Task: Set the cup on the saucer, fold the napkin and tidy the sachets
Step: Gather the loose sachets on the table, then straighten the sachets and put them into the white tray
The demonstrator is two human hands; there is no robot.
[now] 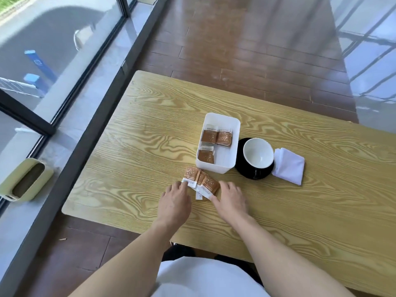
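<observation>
1. Nearest the camera, two bare forearms reach out over the near edge of the wooden table [300, 211], converging on one spot so that both hands can work the same small pile.
2. The left hand [176, 202] lies palm down with its fingers fairly straight, the fingertips pressing on the left end of the loose sachets [201, 183]; it grips nothing and seems to be there to stop the pile from sliding.
3. The right hand [230, 199] mirrors it, fingers extended and resting on the right end of the pile, one fingertip on a white sachet edge. Neither hand has closed round a sachet yet; together they look placed to herd the packets into a stack.
4. The loose sachets overlap untidily, just in front of the white tray [233, 129], probably so the transfer is short.
5. Inside the tray lie more sachets [216, 137], two small stacks at the far end and one packet nearer, so the sorting appears partly done.
6. Right of the tray, touching or nearly so, the white cup [258, 154] already sits on the black saucer [242, 170].
7. Beside the saucer, the white napkin [289, 166] lies folded.
8. Beyond are the wooden floor and, to the left, a window.
</observation>
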